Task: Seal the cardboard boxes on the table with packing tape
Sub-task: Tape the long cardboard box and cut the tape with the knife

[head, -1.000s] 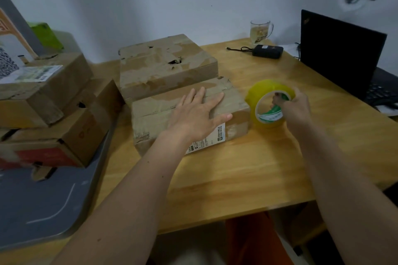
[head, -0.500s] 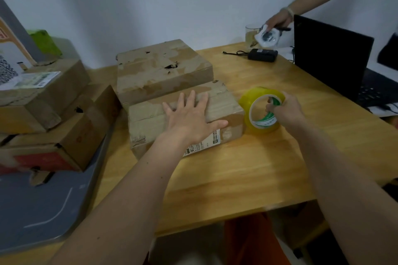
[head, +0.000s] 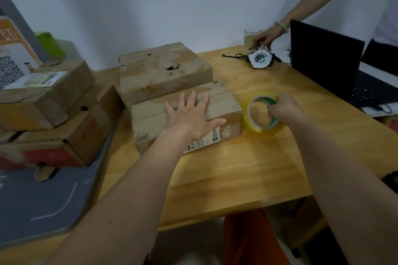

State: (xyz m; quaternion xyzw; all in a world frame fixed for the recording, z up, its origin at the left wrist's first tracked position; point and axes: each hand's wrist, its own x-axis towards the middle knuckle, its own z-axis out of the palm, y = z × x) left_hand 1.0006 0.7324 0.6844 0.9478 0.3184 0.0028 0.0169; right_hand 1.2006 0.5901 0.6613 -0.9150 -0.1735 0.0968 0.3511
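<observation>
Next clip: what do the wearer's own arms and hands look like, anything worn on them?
Both arms are bare as far as the frame shows: no sleeves, gloves, watch or bracelet visible. The left hand and right hand show no rings that I can make out.

My left hand covered part of the near box and its label. My right fingertips hid inside the tape roll. The laptop ran off frame.
</observation>
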